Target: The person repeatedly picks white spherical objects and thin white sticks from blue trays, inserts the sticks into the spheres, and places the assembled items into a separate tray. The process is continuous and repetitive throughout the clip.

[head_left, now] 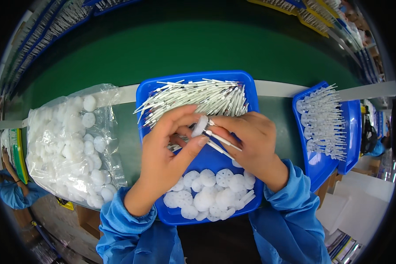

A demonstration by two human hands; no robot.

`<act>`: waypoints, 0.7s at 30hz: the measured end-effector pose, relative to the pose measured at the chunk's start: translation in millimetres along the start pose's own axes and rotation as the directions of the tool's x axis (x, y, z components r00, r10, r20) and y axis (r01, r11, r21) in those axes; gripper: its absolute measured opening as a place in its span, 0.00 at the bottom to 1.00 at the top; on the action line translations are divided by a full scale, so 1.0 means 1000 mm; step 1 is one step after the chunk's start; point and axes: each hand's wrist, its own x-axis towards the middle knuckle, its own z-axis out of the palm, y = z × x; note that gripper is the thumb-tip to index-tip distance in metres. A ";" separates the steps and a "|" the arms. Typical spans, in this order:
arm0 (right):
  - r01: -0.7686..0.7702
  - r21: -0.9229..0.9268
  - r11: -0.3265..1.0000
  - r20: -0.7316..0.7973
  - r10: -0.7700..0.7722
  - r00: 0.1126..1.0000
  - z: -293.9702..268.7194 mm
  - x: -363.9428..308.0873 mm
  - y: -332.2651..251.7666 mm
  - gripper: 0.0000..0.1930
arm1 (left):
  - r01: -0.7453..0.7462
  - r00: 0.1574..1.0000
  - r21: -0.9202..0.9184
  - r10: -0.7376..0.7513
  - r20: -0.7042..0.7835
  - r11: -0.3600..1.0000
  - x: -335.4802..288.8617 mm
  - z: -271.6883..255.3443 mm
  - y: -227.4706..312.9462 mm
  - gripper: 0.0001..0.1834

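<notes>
Both hands meet above a blue tray in front of me. My left hand pinches a white disc between thumb and fingers, holding it on edge. My right hand is closed on thin white sticks, several of which poke out beside the disc toward lower right. Some stick ends appear to pass through the disc. Under my hands, the tray's far half holds a heap of loose white sticks. Its near half carries a pile of white perforated discs.
A clear plastic bag full of white discs lies to the left. On the right, a blue tray holds rows of discs fitted with sticks. More filled trays stand at the far corners. Another person's sleeve shows at far left.
</notes>
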 end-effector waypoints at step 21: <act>-0.549 0.795 0.257 0.433 0.393 0.811 -0.004 -0.011 0.008 0.10 | -0.467 0.883 0.394 0.436 0.171 0.792 0.008 -0.002 0.006 0.29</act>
